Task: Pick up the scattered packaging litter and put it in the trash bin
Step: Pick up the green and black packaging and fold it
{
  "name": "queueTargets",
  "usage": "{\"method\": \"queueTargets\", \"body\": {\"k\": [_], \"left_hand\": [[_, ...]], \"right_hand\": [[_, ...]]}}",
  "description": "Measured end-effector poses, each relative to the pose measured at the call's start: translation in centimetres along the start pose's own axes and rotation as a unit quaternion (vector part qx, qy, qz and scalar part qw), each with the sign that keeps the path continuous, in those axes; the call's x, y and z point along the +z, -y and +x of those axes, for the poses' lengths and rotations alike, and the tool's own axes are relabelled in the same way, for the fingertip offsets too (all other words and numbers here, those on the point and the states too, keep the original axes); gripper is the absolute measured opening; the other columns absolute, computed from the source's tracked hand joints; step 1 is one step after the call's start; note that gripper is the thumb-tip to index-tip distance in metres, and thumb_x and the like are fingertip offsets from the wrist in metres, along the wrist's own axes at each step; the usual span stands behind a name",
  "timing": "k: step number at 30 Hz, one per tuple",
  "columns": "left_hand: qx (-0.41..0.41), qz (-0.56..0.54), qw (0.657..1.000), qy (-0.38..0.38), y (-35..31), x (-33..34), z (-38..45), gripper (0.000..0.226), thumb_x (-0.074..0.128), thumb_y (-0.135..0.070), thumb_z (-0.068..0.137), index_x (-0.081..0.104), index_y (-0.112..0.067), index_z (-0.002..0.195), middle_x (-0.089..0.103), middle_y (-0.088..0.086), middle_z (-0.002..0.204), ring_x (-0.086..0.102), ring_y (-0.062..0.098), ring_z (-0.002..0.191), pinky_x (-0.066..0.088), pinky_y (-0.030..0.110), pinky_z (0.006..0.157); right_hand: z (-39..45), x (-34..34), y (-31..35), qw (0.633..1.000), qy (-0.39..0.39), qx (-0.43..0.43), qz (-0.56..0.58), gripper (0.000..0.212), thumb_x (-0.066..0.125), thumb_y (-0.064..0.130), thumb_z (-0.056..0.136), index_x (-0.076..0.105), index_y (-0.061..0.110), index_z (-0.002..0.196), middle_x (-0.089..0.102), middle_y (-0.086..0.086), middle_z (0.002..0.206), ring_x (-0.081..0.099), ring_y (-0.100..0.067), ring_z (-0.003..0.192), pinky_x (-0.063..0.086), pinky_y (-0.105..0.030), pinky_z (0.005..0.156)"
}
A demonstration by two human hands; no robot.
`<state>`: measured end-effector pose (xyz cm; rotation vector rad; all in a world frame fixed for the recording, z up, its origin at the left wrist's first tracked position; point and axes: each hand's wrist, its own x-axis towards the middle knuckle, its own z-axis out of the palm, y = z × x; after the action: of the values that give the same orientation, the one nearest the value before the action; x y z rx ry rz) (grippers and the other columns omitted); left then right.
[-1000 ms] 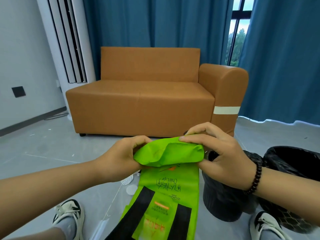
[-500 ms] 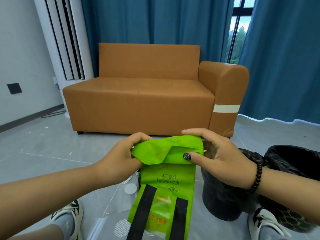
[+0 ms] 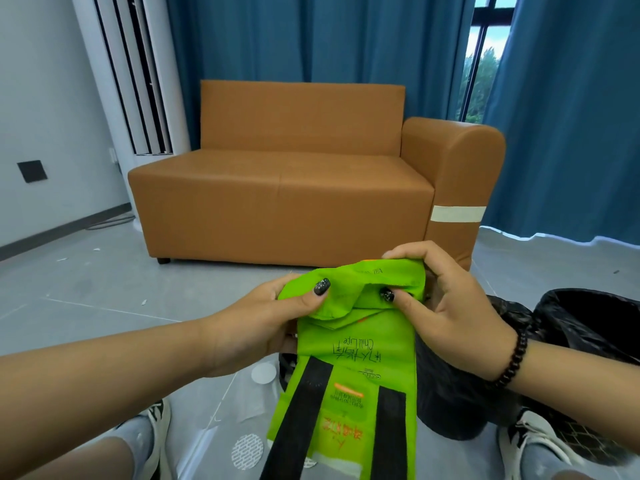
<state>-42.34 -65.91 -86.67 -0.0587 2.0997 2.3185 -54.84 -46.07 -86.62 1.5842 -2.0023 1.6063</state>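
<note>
compared with half a second ago, the left hand [image 3: 256,327] has turned so that its thumb with the dark painted nail now lies on top of the folded upper edge of the green packaging bag [image 3: 349,368], where before the thumb was hidden under the fold. the right hand [image 3: 446,306] has closed more: its fingers curl over the top right corner of the bag, and the thumb presses on the front of the fold. both hands are grasping the bag by its rolled top, in the air in front of the person, and the rest of it hangs down between the knees. the fold looks more crumpled than before, and the whole view has moved a little closer to the brown sofa [image 3: 294,188].

the bottom of the bag is cut off by the lower edge of the view. the print on it is upside down and too small to read well. the black trash bin [image 3: 446,393] stands just behind the bag and the right hand, and they hide most of it. a second bin with a black liner [image 3: 588,323] is partly cut off at the right. under the bag lie some pieces of clear wrapping [image 3: 242,441] on the floor [image 3: 86,289], hard to make out.
</note>
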Motion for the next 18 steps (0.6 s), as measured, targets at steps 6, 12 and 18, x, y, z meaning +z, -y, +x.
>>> {"method": "queueTargets", "body": {"k": [6,12,18], "left_hand": [[-0.026,-0.026,0.999,-0.015,0.1,0.3,0.1,0.050,0.055,-0.036,0.079,0.058,-0.008,0.120,0.069,0.013,0.114,0.067,0.029,0.103,0.056,0.041,0.086],[-0.025,-0.042,0.999,-0.022,0.5,0.2,0.4,0.047,0.062,-0.031,0.078,0.059,-0.004,0.117,0.069,0.016,0.113,0.068,0.029,0.100,0.058,0.036,0.080],[0.027,0.052,0.996,-0.067,1.1,-0.2,0.8,0.055,0.085,-0.020,0.062,0.063,-0.010,0.111,0.071,0.016,0.107,0.069,0.030,0.098,0.057,0.038,0.086]], "right_hand": [[-0.1,0.1,0.2,0.990,-0.007,-0.106,-0.091,0.036,0.058,-0.004,0.076,0.054,0.018,0.104,0.056,0.005,0.105,0.056,-0.010,0.101,0.046,-0.023,0.085],[-0.3,0.1,-0.1,0.967,0.014,-0.204,-0.152,0.037,0.056,-0.017,0.070,0.052,0.010,0.095,0.053,-0.010,0.101,0.055,-0.018,0.094,0.045,-0.025,0.076],[-0.5,0.4,-0.5,0.964,0.040,-0.193,-0.176,0.037,0.057,-0.015,0.070,0.053,0.015,0.091,0.051,-0.008,0.108,0.055,-0.019,0.098,0.046,-0.031,0.074]]}}
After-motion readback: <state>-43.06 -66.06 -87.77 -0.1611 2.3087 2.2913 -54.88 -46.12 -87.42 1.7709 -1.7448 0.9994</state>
